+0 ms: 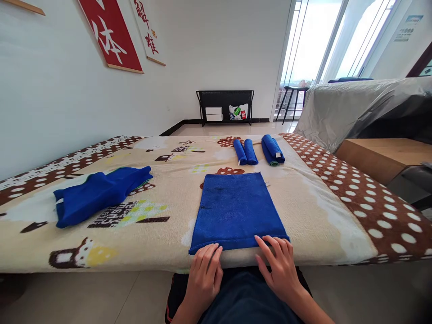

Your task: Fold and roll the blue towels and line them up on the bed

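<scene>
A blue cloth lies flat on the patterned bedspread, with a narrow fold along its near edge. My left hand rests at its near left corner, fingers bent close together over the edge. Near the right corner, my right hand has its fingers apart, with the fingertips touching the folded edge. Two slim blue rolls and a thicker blue roll lie beyond the cloth. A crumpled blue cloth is at the left.
A brown border with white dots runs along the bedspread's right side. Past it are a wooden box and a plastic-covered piece of furniture. A black rack stands against the far wall.
</scene>
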{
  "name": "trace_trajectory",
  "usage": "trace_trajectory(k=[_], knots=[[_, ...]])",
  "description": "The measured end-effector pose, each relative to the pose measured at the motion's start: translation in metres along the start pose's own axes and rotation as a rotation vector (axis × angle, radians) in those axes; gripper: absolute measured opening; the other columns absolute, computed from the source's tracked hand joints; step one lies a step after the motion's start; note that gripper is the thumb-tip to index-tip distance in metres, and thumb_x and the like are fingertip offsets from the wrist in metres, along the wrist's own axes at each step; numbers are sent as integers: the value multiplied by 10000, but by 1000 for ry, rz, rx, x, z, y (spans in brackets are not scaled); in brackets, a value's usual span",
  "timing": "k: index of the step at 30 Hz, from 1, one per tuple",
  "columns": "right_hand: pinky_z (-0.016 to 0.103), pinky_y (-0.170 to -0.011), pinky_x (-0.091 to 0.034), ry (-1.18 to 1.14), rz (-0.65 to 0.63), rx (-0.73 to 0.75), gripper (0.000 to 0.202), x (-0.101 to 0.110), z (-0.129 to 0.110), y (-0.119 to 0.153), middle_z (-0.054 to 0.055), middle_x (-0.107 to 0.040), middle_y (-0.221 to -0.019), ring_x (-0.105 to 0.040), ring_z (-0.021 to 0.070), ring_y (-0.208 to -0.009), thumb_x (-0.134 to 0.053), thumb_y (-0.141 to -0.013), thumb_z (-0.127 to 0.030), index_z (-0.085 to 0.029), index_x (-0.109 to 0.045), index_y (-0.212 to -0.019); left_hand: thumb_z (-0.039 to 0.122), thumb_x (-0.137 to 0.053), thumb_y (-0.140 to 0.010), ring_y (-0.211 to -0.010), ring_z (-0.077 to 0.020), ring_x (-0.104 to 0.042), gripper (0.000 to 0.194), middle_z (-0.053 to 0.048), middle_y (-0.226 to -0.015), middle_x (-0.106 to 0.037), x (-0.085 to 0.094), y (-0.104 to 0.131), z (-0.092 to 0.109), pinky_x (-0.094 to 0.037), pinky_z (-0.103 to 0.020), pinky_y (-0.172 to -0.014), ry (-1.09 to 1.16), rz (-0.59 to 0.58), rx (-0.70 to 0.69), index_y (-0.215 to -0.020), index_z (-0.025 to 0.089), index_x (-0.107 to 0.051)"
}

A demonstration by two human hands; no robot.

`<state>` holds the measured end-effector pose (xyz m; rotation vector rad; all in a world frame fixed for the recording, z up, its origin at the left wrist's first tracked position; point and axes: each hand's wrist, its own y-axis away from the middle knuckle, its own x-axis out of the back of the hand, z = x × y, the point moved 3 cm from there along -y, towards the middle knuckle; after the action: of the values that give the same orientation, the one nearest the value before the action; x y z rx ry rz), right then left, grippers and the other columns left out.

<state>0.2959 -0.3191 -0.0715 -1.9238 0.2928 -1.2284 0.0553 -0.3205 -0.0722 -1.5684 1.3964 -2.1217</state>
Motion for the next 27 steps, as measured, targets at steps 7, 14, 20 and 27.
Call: trace_trajectory(k=[7, 14, 20, 27], knots=[[475, -1021, -372, 173, -60, -27, 479, -5, -9, 7, 108, -562, -1413, -542, 286, -1205, -548, -974, -316, -277, -534, -1451, 4, -447, -899, -1477, -255, -366, 613, -110, -1538, -477, -9, -13, 20, -288, -455, -1217, 12, -224, -162, -1502, 113, -419], [425, -1184, -314, 59, -224, 261, 637, -23, -53, -7, 104, -332, -1611, -299, 267, -1496, -517, -958, -265, -93, -349, -1549, 100, -418, -935, -1456, -254, -407, 484, -137, -1467, -553, -11, -14, 24, -274, -458, -1223, 68, -135, -134, -1404, 74, -531], [431, -1206, -323, 89, -198, 241, 607, -26, -28, -4, 84, -391, -1577, -318, 248, -1496, -501, -985, -271, -112, -346, -1550, 44, -430, -915, -1450, -225, -419, 579, -95, -1487, -540, -12, -6, 5, -311, -424, -1218, 20, -201, -167, -1488, 128, -442], [434, -1158, -346, 125, -70, 107, 565, 7, 47, 24, 82, -577, -1432, -500, 234, -1380, -513, -978, -179, -195, -399, -1531, 26, -520, -896, -1349, -236, -545, 601, -110, -1398, -622, 9, 18, -55, -396, -425, -1147, -53, -95, -109, -1476, 170, -460]])
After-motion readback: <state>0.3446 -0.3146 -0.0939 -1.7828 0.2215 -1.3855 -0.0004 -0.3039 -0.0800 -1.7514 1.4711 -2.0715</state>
